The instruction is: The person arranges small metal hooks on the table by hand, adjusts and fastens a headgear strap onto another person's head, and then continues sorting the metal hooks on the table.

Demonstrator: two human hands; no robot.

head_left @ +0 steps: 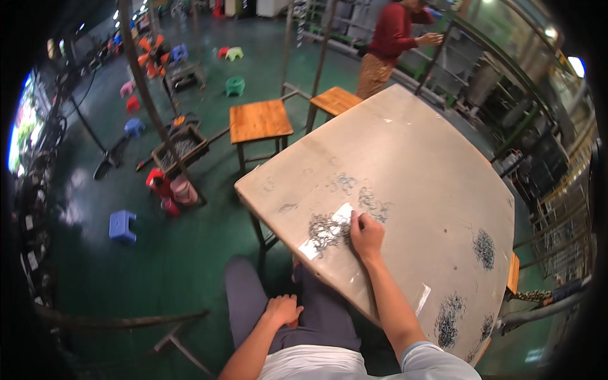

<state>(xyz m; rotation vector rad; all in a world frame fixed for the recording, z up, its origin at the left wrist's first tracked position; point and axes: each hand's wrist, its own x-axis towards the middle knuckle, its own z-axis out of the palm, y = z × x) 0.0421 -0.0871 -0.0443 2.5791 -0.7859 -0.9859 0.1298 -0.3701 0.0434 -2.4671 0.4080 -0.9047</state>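
Note:
On the pale tabletop [430,164], a tangled pile of small dark curved pieces [329,231] lies near the edge closest to me, partly over a shiny clear sheet [309,249]. My right hand [367,235] rests at the right side of this pile, its fingers curled in; what they hold, if anything, is too small to name. Looser dark pieces [372,204] are scattered just beyond that hand. My left hand [283,310] lies on my lap below the table edge, fingers bent, and its inner side is hidden.
More dark piles [449,322] sit on the table's right side, near a clear strip [423,297]. Two wooden stools [259,120] stand beyond the left edge. A person in a red top [392,31] stands behind the table. A blue stool [122,227] and a metal post [149,95] are left.

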